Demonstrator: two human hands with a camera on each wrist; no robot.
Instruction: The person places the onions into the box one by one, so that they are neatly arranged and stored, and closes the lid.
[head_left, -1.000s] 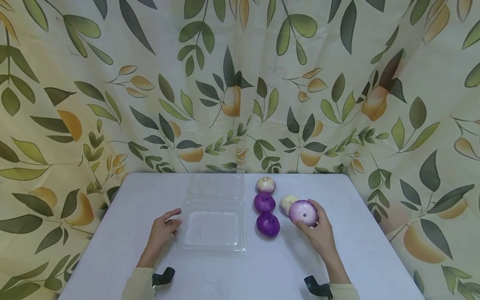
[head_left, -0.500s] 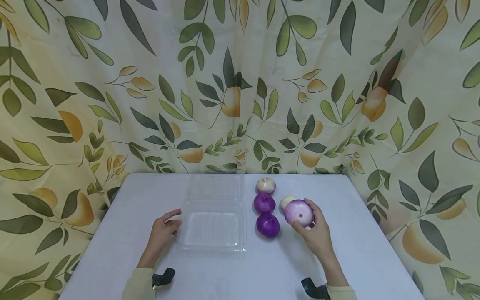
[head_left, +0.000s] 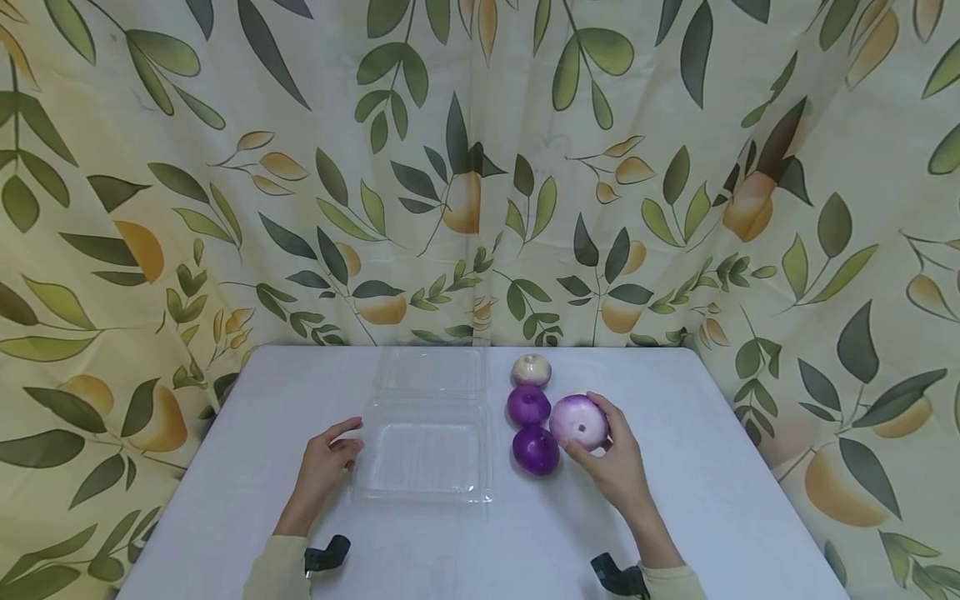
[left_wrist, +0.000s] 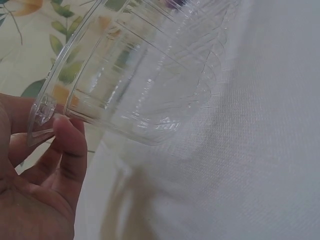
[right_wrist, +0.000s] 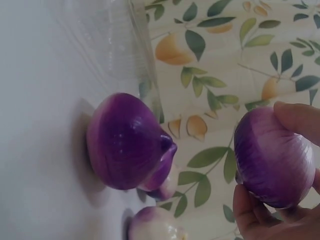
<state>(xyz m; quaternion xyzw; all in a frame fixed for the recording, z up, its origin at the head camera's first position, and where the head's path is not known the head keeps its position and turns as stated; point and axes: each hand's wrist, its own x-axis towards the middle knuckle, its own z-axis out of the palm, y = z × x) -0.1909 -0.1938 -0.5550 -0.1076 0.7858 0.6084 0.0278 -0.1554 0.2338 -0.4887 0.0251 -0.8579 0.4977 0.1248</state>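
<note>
My right hand point(head_left: 618, 467) grips a purple-and-white onion point(head_left: 578, 421) above the table, thumb in front and fingers around its far side. In the right wrist view the held onion point(right_wrist: 272, 155) is apart from a dark purple onion point(right_wrist: 125, 142) on the table. A clear plastic clamshell container point(head_left: 427, 458) lies with its lid point(head_left: 431, 373) folded back. At its left edge my left hand point(head_left: 321, 467) pinches the rim; the left wrist view shows thumb and fingers around the container's corner point(left_wrist: 45, 112).
Right of the container, a near purple onion point(head_left: 536, 451), a middle one point(head_left: 528, 406) and a pale one point(head_left: 532, 370) form a column on the white table point(head_left: 240, 467). Another pale onion point(right_wrist: 152, 224) is nearly hidden behind the held one in the head view. A leaf-patterned curtain point(head_left: 480, 167) surrounds the table.
My right hand has moved left with the onion, now closer to the column and covering most of the pale onion behind. The left hand and the container stay in place.
</note>
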